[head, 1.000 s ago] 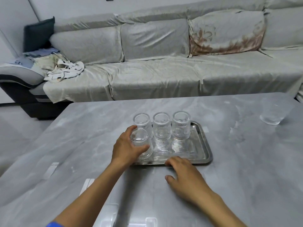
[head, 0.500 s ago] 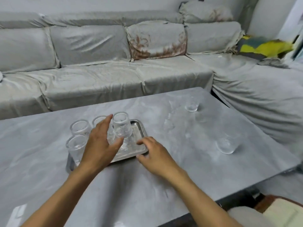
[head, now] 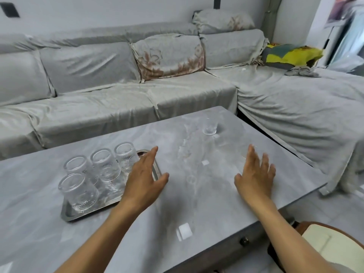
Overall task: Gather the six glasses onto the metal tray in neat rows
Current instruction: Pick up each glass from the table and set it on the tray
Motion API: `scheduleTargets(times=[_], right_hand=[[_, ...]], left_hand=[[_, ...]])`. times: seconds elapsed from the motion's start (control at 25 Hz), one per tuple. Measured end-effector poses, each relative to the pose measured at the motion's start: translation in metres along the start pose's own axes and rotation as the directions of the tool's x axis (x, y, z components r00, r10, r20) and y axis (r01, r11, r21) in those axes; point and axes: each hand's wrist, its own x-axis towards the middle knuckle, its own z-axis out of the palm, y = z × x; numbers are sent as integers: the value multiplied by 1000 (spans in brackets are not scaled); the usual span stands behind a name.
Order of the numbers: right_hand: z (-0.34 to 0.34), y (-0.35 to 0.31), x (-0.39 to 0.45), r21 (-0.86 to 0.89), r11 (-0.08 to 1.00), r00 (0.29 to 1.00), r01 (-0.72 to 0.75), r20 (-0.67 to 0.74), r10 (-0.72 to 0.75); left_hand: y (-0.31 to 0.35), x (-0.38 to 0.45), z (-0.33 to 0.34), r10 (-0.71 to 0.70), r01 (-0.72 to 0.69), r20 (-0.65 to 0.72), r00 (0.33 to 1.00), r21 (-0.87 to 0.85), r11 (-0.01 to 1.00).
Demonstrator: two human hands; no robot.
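A metal tray [head: 88,212] lies on the left of the grey table [head: 189,205] and carries several clear ribbed glasses. Three stand in a back row [head: 105,164] and one stands at the front left [head: 78,192]. My left hand [head: 143,182] hovers open over the tray's right end and holds nothing. Another glass [head: 210,126] stands alone near the table's far right corner. My right hand [head: 256,174] is spread open low over the table's right side. It hides whatever is beneath it.
A grey covered corner sofa [head: 118,107] wraps the table's far and right sides. The table's right edge lies just beyond my right hand. A cream seat with a brown rim [head: 325,243] is at the lower right.
My view swung right. My left hand let go of the front-left glass and drew back to the tray's right end. My right hand left the tray's front rim and reached out to the right.
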Motion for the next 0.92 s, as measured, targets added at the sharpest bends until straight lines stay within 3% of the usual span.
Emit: scheduleTargets(times=[0.08, 0.16, 0.4, 0.48, 0.56, 0.68, 0.8, 0.92], right_hand=[[8, 8, 4, -36, 999, 1000, 15, -12, -15], [10, 10, 11, 86, 995, 997, 47, -63, -42], [-13, -20, 5, 374, 925, 988, 70, 102, -117], [-25, -43, -6, 620, 785, 957, -2, 229, -179], [-40, -71, -19, 843, 491, 870, -221, 398, -291], [-53, -114, -37, 850, 176, 736, -497, 520, -433], [-48, -149, -52, 759, 0, 645, -651, 552, -529], [-41, -176, -65, 705, -53, 575, -708, 531, -623]], left_hand=[[-1, -3, 0, -14, 14, 3, 1000, 4, 1000], [-4, -7, -2, -35, 35, 0, 999, 18, 999], [-7, -16, -13, -55, 55, -12, 998, -14, 998], [-5, -22, -18, -104, 106, 36, 994, -55, 993], [-8, -29, -27, -171, 199, 172, 970, -162, 966], [-21, -43, -47, -201, 402, 401, 894, -519, 755], [-31, -58, -58, -122, 313, 307, 944, -711, 630], [-35, -64, -59, -189, 171, 71, 980, -784, 597]])
